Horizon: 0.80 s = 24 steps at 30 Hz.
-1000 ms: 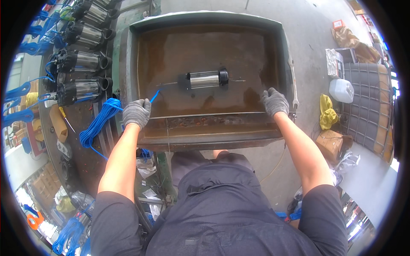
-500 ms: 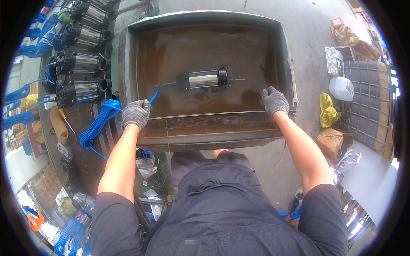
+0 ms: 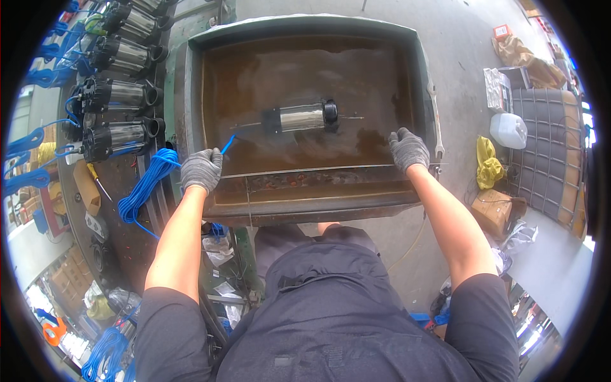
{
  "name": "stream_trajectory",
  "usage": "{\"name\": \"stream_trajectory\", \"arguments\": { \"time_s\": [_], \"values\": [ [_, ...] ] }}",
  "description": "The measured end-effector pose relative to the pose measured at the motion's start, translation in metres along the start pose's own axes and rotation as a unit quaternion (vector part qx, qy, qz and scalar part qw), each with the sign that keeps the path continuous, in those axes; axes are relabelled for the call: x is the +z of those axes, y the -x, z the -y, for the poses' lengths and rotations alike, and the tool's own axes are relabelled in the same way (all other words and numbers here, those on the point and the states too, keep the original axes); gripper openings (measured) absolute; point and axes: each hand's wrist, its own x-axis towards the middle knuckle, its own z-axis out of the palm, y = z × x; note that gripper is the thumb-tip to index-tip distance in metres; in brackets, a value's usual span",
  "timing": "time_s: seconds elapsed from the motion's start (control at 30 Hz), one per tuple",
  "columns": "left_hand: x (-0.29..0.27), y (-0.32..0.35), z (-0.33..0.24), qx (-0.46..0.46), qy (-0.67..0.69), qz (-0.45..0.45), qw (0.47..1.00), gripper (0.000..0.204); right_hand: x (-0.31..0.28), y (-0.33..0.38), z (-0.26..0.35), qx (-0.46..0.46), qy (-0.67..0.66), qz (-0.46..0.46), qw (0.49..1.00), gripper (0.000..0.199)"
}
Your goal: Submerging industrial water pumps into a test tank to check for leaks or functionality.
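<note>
My left hand (image 3: pixel 201 170), in a grey glove, is closed around a blue cable (image 3: pixel 228 145) at the left side of a water tank (image 3: pixel 312 27). The cable slants from the fist toward the brown water. A steel-and-black pump (image 3: pixel 302 118) lies on its side in the tank, partly under water, with thin rods showing at both ends. My gloved right hand (image 3: pixel 409 151) is closed near the tank's right wall; what its fingers grip is hidden. A thin metal bar (image 3: pixel 312 170) runs across between the hands.
Several similar pumps (image 3: pixel 121 139) stand in a row at the left. A blue cable coil (image 3: pixel 149 184) hangs beside the tank. A wrench (image 3: pixel 436 124) lies on the right rim. Farther right are a white jug (image 3: pixel 509 131), a caged container (image 3: pixel 544 156) and a cardboard box (image 3: pixel 492 211).
The pump sits slightly lower, with more of its dark left end blurred by water. The water's surface ripples have shifted. My hands are nearly where they were.
</note>
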Motion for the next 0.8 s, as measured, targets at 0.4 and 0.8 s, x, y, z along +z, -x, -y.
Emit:
{"name": "stream_trajectory", "arguments": {
  "time_s": [0.4,0.8],
  "values": [
    [0.002,-0.0004,0.0016,0.007,-0.005,-0.006,1.0,0.045,0.0002,-0.0002,-0.0001,0.0,-0.002,-0.003,1.0,0.038],
    [0.0002,-0.0002,-0.0001,-0.002,-0.006,0.005,1.0,0.045,0.0002,-0.0003,0.0002,0.007,0.0,0.006,1.0,0.039]
  ]
}}
